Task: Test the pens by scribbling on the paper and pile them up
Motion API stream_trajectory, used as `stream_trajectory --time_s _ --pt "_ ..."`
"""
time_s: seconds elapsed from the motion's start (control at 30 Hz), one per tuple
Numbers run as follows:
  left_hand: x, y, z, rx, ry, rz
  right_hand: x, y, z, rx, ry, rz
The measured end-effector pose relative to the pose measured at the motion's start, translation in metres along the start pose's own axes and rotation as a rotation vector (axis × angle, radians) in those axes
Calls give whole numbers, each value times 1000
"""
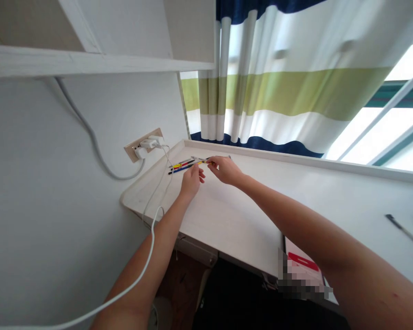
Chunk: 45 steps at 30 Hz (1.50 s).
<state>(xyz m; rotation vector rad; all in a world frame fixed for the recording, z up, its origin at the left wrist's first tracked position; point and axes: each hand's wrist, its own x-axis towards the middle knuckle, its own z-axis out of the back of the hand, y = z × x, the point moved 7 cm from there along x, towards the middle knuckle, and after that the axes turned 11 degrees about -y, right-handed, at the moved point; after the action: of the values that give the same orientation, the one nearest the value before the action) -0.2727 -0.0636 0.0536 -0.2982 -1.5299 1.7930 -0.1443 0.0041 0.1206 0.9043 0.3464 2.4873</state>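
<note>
A small bunch of pens (181, 167), with blue, red, yellow and dark barrels, lies on the white desk (223, 215) near its far left corner. My right hand (224, 169) reaches in from the right, its thumb and fingertips closed on the end of a slim yellow pen. Beside the same bunch, my left hand (192, 180) has its fingers loosely bent and apart, with nothing visible between them. Its fingertips are near the ends of the pens; whether they touch is too small to tell.
White charging cables (151, 243) cross the desk's left end from plugs in a wall socket (144, 145). A raised rim (278, 155) runs along the back, below a striped curtain (282, 91). A dark-tipped stick (404, 229) lies at right. A shelf (124, 64) overhangs the left.
</note>
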Motion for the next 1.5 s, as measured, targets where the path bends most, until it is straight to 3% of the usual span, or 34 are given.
stream_trajectory --time_s 0.1,0.2,0.27,0.4,0.47,0.53,0.63,0.77,0.87,0.97,1.13,1.27,1.4,1.5 --pt "-26 -32 -54 -292 153 143 -47 -8 51 176 -132 -45" --pt "-56 -76 -111 -428 271 96 -105 -21 88 225 -151 -36" --pt "-79 -102 -151 -425 371 35 -140 -45 113 195 -197 -148" --pt "-125 -144 -225 -211 629 -270 -194 -116 177 260 -418 -539" --pt "-144 -156 -251 -36 696 -469 -213 -144 205 314 -541 -630" --pt "-156 -162 -267 88 679 -640 -225 -164 220 353 -580 -648" --pt "-160 -159 -274 238 585 -842 -236 -182 217 413 -530 -654" --pt "-157 -146 -271 483 506 -1113 -241 -190 191 460 -400 -644" --pt "-149 -142 -265 545 481 -1225 -239 -190 183 487 -435 -557" --pt "-144 -142 -265 575 482 -1275 -239 -190 180 540 -502 -511" --pt "-149 -145 -264 583 481 -1325 -245 -195 171 509 -438 -657" --pt "-146 -143 -259 590 476 -1288 -243 -187 177 645 -514 -567" --pt "-143 -140 -259 592 509 -1290 -247 -192 173 638 -471 -654" --pt "-144 -140 -260 585 510 -1303 -249 -193 176 684 -517 -604"
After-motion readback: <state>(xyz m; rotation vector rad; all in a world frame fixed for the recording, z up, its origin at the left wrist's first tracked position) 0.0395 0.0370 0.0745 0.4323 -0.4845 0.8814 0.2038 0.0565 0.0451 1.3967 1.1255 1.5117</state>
